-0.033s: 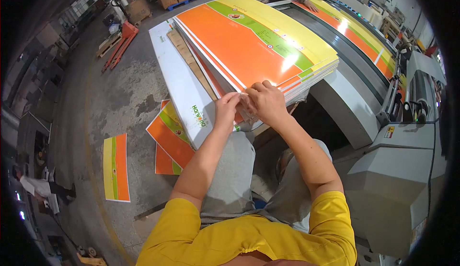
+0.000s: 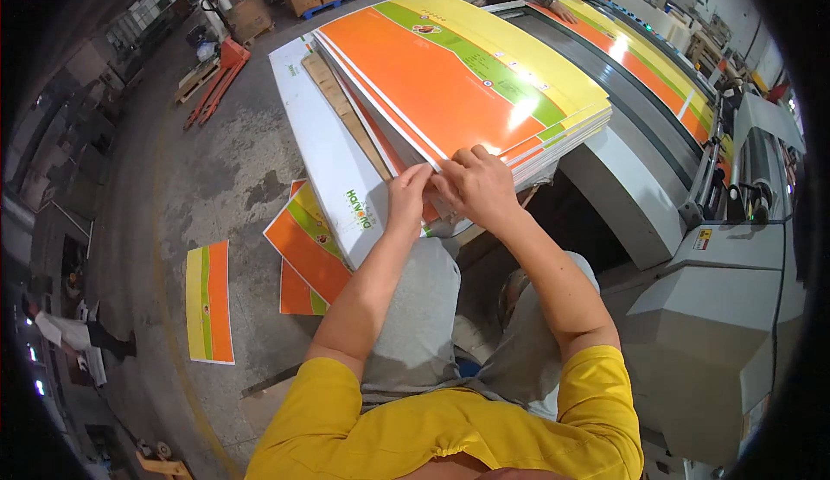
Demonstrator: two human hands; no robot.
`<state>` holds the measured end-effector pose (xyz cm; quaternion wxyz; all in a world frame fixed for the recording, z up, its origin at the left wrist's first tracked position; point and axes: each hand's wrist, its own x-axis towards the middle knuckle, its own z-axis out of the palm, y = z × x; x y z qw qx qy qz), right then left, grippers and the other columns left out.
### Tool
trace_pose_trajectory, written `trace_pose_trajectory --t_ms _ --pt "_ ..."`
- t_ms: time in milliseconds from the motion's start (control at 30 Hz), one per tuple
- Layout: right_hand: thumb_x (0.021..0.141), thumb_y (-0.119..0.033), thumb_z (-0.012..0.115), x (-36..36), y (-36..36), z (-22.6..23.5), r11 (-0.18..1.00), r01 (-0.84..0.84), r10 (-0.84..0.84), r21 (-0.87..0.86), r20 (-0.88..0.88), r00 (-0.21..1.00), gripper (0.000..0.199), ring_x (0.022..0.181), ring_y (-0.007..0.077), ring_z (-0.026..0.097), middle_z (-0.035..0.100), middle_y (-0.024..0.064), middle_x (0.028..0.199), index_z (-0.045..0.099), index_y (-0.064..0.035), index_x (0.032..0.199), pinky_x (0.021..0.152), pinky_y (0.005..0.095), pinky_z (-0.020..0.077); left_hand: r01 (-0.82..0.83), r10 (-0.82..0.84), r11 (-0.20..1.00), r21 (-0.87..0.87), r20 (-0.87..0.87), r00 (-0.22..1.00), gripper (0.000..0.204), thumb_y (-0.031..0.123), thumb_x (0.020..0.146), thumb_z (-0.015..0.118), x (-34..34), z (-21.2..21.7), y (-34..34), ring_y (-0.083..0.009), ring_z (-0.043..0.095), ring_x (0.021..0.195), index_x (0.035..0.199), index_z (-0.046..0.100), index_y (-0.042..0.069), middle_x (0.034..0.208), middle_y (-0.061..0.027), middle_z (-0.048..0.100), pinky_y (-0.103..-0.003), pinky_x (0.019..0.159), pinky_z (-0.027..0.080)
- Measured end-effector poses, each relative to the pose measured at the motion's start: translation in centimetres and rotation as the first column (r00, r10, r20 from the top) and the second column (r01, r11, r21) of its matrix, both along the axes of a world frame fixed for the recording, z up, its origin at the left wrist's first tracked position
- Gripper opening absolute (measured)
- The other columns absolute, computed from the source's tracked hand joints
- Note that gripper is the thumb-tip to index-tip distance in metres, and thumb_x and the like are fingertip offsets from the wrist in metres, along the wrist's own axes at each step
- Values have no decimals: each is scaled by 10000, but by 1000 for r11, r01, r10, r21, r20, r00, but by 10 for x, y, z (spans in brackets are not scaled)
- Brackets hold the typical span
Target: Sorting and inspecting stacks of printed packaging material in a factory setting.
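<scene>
Left hand and right hand curl close together at the near corner of the printed sheet stack — whether they pinch anything, I can't tell — which overlaps a white panel, leaving its left edge bare.

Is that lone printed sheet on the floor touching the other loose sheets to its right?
Apart: the head view shows grey floor between the lone sheet and the loose sheets.
</scene>
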<state>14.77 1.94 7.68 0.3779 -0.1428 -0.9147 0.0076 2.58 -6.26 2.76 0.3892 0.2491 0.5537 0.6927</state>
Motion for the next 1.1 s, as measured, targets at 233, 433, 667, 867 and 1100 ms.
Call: trace_pose_trajectory --t_ms 233,433,667,867,1100 --pt "760 -179 661 -1 14 1 993 98 -98 -66 11 995 68 724 234 591 590 45 745 662 -111 769 552 353 464 -81 70 991 103 107 992 344 142 930 512 -1 -7 6 -142 594 817 1224 501 -36 910 -50 590 -291 728 514" --pt "711 -153 644 -2 10 18 999 19 -31 -49 -248 968 54 668 254 560 526 56 681 612 -110 716 539 376 454 -88 51 971 221 170 984 619 1 880 516 -5 -13 4 -166 602 845 1409 194 -24 930 -86 574 -314 742 536" --pt "736 -145 645 -1 8 -3 995 39 -39 -90 1 999 44 717 236 568 545 42 711 637 -108 758 575 371 470 -103 60 979 176 236 970 622 30 881 547 -5 -13 9 -141 585 825 1398 210 -41 940 -76 558 -266 689 523" --pt "738 -151 636 0 9 -4 991 89 -88 -99 13 996 49 740 237 575 566 44 735 645 -110 762 600 369 483 -144 141 981 127 33 989 404 145 861 630 -3 -11 9 -139 558 833 1181 473 -45 988 -93 558 -274 706 484" --pt "739 -176 638 -1 13 -9 989 112 -97 -94 151 984 74 753 245 576 581 53 758 650 -108 763 616 375 484 6 -5 997 80 -9 1000 95 119 888 572 -6 -17 5 -79 543 710 906 608 32 774 -1 582 -230 638 452"
